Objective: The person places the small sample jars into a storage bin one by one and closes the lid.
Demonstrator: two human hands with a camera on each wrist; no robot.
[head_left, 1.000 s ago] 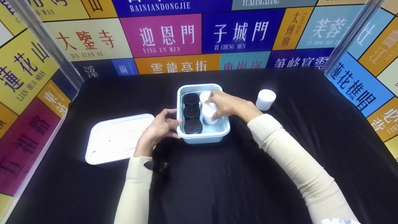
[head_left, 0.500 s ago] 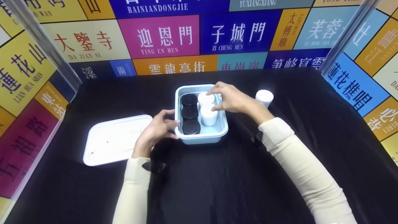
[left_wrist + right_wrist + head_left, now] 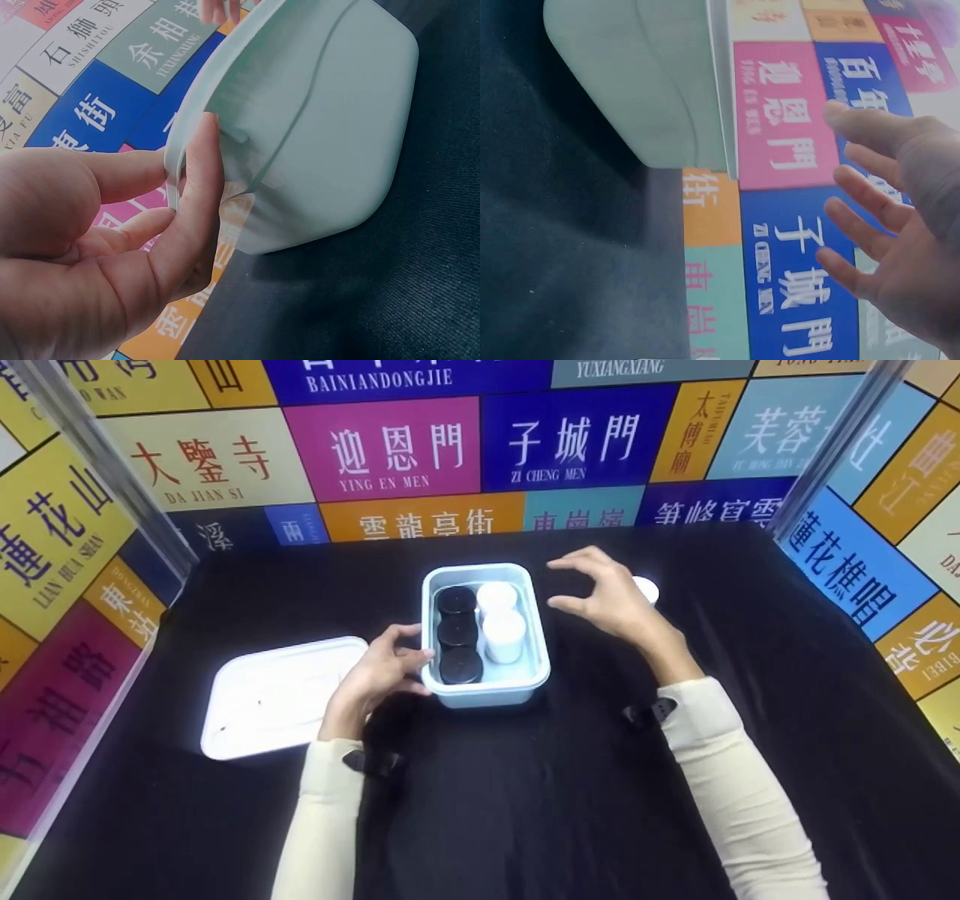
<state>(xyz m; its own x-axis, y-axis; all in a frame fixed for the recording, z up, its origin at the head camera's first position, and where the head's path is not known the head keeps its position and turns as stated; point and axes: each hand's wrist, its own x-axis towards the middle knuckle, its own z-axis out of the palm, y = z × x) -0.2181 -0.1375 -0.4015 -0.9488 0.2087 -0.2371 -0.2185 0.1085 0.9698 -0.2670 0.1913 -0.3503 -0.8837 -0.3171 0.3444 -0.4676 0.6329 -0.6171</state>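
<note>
Right hand (image 3: 611,596) lifted out of the tub (image 3: 525,679), off the white jars (image 3: 501,622), now empty, fingers spread, hovering between tub and outside jar (image 3: 647,589)

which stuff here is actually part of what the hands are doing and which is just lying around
In use:
- pale blue plastic tub, gripped by left hand
- three black-lidded jars inside
- two white jars inside
- lone white jar behind open right hand

Lying about:
- white flat tub lid
- black cloth

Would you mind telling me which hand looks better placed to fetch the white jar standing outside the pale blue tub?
Probably the right hand: it hovers open and empty just in front of the white jar on the black cloth. The left hand grips the pale blue plastic tub by its rim, on the far side from that jar.
</note>
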